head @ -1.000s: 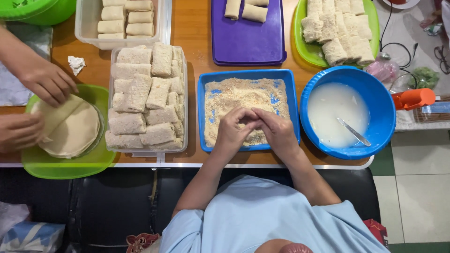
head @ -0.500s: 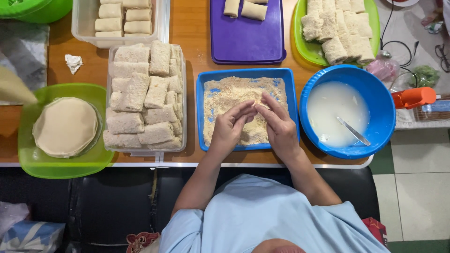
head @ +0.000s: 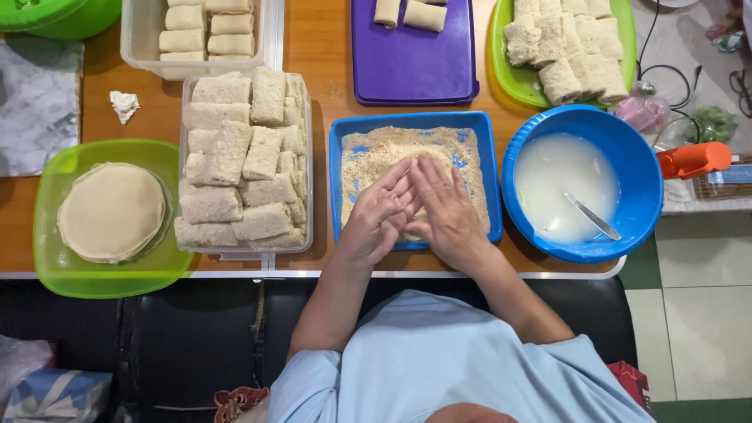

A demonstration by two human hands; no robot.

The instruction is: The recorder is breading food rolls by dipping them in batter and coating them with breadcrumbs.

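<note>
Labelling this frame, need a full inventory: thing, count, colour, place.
blue tray: 1, blue, crumbs inside, centre
blue bowl: 1, white liquid and a spoon, right
clear tub: 1, crumbed rolls, left of the tray
green tray: 1, round wrappers, far left
purple board: 1, two plain rolls, top centre
green plate: 1, crumbed rolls, top right
left hand: over the crumbs
right hand: beside it, fingers flat

I see bright, even light from overhead across the table point(head: 321, 47) — shadows under both hands are soft and short. Glare sits on the white liquid in the blue bowl point(head: 642, 157). Focus is sharp at centre; the frame's lower corners fall darker — no motion blur.
</note>
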